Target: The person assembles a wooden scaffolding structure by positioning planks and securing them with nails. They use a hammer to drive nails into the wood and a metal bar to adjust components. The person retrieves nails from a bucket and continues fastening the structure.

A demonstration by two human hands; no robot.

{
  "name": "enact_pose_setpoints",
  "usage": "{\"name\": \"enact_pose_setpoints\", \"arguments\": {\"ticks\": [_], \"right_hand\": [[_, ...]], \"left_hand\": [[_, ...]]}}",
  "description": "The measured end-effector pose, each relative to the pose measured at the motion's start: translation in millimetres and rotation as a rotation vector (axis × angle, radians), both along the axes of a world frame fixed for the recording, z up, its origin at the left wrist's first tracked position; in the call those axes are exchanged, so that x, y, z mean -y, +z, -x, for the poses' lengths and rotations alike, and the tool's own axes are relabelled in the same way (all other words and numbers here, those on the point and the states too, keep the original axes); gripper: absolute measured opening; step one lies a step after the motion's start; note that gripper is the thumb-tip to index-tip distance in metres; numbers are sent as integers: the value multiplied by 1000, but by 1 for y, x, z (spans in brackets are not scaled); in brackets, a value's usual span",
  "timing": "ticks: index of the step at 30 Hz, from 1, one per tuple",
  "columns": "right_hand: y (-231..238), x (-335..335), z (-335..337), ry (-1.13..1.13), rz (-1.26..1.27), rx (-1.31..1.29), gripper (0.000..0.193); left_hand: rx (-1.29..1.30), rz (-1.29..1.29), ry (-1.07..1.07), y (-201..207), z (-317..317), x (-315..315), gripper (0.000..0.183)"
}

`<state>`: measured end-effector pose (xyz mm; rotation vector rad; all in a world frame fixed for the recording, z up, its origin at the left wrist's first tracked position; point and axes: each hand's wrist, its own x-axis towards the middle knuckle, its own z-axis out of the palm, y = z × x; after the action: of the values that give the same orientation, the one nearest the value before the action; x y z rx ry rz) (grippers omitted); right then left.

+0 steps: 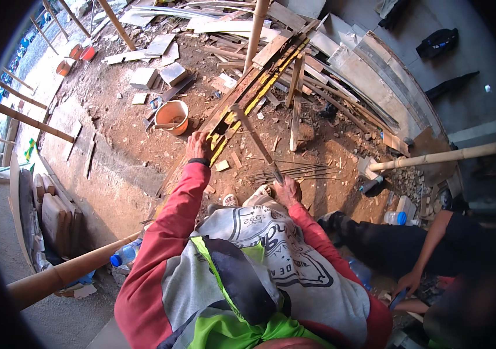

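In my right hand (287, 192) is a hammer (258, 142), gripped near the end of its long handle. Its head is raised over a long wooden workpiece (259, 96) with yellow-painted edges, which runs from in front of me toward the far right. My left hand (198, 146) is closed at the near left side of this piece, fingers bent around the edge of a brown wooden plank (216, 121). Whether a small item is also between those fingers cannot be seen. Short wooden legs (296, 87) stand beneath the far part.
An orange bucket (172, 118) stands beyond my left hand. Thin rods (294, 171) lie on the dirt by my feet. Scrap boards (347, 64) are heaped at the far right. Bamboo poles (67, 273) rise around me. At lower right, another person's hand (409, 282) is close by.
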<state>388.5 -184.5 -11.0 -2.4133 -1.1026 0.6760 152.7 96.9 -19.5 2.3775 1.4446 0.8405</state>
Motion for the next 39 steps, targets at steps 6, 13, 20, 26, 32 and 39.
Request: {"name": "enact_pose_setpoints", "arguments": {"ticks": [6,13,20,26,32,39], "right_hand": [[-29,41,-68,-265,-151,52,31],[-20,67,-134,-325,-222,45,30],[-20,61,-173,-348,-234,-150,34],[-46,33,-241,-313,-127,-201,31],[-154,11,-356,-267,-278,-294,35],[-129,-80,-427,-16,56,262,31]], "left_hand": [[-169,346,201,-21,-46,-34,17],[-243,131,159,-41,-71,-49,11],[-250,154,119,-23,-187,-99,19],[-270,237,79,-28,-279,-162,25],[-140,172,94,-52,-315,-179,12],[-140,192,86,-49,-313,-175,13]]}}
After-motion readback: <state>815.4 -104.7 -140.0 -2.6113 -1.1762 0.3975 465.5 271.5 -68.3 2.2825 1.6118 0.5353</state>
